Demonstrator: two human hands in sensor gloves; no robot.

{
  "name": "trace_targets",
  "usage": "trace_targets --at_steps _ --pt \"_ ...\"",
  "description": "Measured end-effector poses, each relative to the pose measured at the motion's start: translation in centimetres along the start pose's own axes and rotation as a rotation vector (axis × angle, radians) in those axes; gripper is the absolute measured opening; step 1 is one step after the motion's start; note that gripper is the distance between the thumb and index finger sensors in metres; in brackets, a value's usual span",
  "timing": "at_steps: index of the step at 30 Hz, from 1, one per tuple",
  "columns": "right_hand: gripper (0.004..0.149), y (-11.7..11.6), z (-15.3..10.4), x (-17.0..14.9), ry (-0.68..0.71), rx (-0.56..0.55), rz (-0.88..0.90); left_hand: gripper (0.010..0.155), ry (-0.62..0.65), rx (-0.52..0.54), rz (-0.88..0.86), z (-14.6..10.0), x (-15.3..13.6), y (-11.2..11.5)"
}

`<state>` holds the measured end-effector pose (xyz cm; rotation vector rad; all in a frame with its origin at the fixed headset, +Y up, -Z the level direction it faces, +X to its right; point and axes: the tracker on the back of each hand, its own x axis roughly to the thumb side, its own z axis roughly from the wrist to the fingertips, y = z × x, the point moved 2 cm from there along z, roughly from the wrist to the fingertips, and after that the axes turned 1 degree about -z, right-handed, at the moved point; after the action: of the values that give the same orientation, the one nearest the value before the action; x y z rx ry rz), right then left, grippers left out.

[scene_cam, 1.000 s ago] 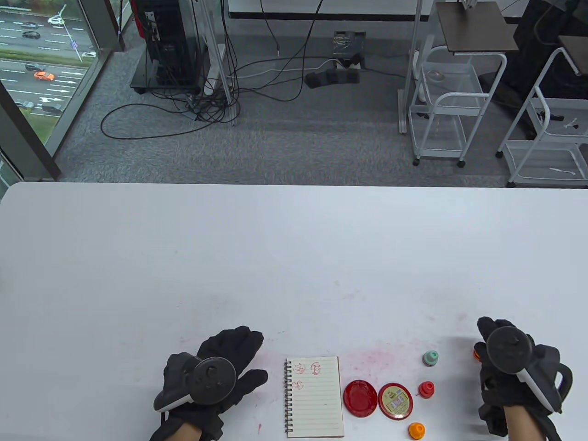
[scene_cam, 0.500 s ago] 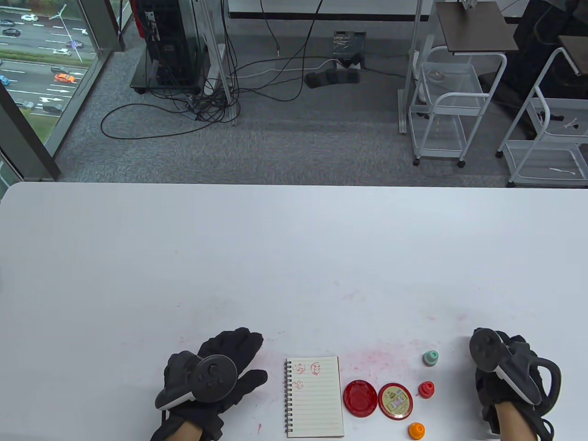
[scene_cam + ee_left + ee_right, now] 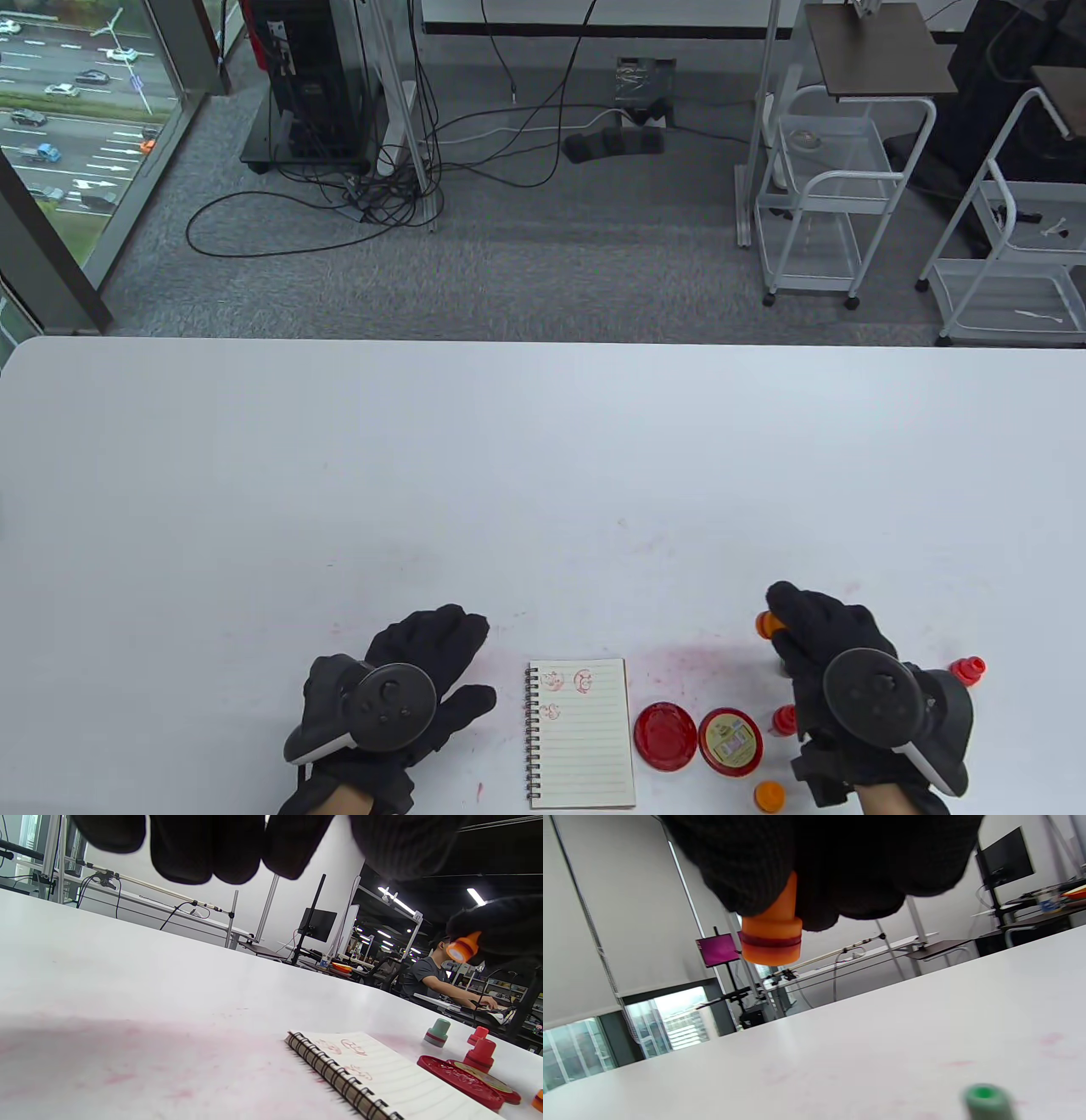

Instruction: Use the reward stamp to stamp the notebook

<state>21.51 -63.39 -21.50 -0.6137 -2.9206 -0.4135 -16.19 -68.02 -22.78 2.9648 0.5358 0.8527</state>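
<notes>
1. Carrying an orange stamp [image 3: 767, 625] above the table, the right hand [image 3: 836, 679] sits at the lower right of the table view; its fingers pinch the stamp's handle, and in the right wrist view the stamp face [image 3: 771, 942] points down, clear of the white table [image 3: 543, 475].
2. Lying flat at the lower left of the same view, the left hand [image 3: 399, 692] has its fingers spread and holds nothing; it rests just left of the notebook [image 3: 582, 732] without touching it.
3. Open at the bottom centre, the notebook shows three red prints near the top of its lined page, with the lines below them bare.
4. Just right of it lie the open red ink pad [image 3: 665, 735] and its lid [image 3: 730, 740], side by side.
5. Spare stamps stand around the right hand: a green one [image 3: 438, 1032], a red one [image 3: 785, 720], another red one [image 3: 967, 671] at far right, and a second orange one [image 3: 769, 795] at the bottom edge.
6. By my reading the stamp is picked up and the inking step is in hand. The next move calls for bringing the stamp leftward to the pad, pressing it squarely, then setting it on a bare part of the page.
</notes>
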Motion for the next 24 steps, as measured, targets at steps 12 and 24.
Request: trace_targets --at_steps 12,24 --pt "0.051 -5.5 0.9 8.8 0.191 0.078 0.459 0.078 0.076 0.082 -0.071 0.0 1.5 -0.1" --pt "0.051 -9.1 -1.5 10.6 0.228 0.122 0.515 0.077 0.149 0.040 -0.136 0.6 3.8 1.6"
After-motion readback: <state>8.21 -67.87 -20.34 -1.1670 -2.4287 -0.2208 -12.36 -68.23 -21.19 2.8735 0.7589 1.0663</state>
